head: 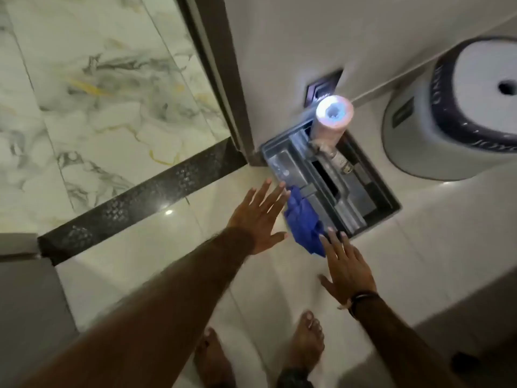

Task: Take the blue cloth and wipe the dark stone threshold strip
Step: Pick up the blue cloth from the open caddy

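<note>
From the head view, both hands reach with fingers spread wide, holding nothing: the left hand (258, 217) and right hand (345, 268) flank the blue cloth (305, 222), draped over the grey caddy (330, 177). The cloth seems not yet taken, so the dark stone threshold strip (145, 197) is still unwiped

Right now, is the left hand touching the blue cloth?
Cannot tell. In the head view the left hand is spread open right beside the blue cloth, edges meeting, but motion blur hides any real contact.

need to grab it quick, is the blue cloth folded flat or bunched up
Bunched up: the blue cloth shows crumpled creases and hangs over the grey caddy's edge, between both open hands.
</note>
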Tool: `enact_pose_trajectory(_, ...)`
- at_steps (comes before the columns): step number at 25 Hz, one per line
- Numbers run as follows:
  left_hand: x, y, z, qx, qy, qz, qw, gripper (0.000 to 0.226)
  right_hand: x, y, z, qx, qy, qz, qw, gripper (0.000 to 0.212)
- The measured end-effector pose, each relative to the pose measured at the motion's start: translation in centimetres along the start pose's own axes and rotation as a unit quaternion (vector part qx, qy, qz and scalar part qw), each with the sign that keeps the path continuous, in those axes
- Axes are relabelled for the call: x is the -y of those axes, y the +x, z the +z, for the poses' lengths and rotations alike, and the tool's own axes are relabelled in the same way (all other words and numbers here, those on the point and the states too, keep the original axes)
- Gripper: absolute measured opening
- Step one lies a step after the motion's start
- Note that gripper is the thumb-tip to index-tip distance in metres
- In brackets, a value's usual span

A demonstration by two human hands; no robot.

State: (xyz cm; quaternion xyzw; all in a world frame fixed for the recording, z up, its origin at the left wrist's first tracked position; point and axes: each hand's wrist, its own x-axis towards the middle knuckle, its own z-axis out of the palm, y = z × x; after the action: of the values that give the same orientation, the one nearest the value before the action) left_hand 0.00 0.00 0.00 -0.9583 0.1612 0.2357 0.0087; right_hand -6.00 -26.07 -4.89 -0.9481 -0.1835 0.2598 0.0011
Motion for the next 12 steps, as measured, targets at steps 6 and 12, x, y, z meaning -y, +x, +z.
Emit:
enact_pose_trajectory(6,1.1,3.1,7.4,0.017,0.001,-0.012,1.000,0.092,0.7,7.7,6.2,-0.032,0.007,0.006,0.999,0.085)
enact_pose_trajectory(12,3.8,0.3,5.1,0.022,-0.056,-0.065,0.996,0.092,0.2,7.8,2.4,-0.073,0.127,0.053,0.988,0.045)
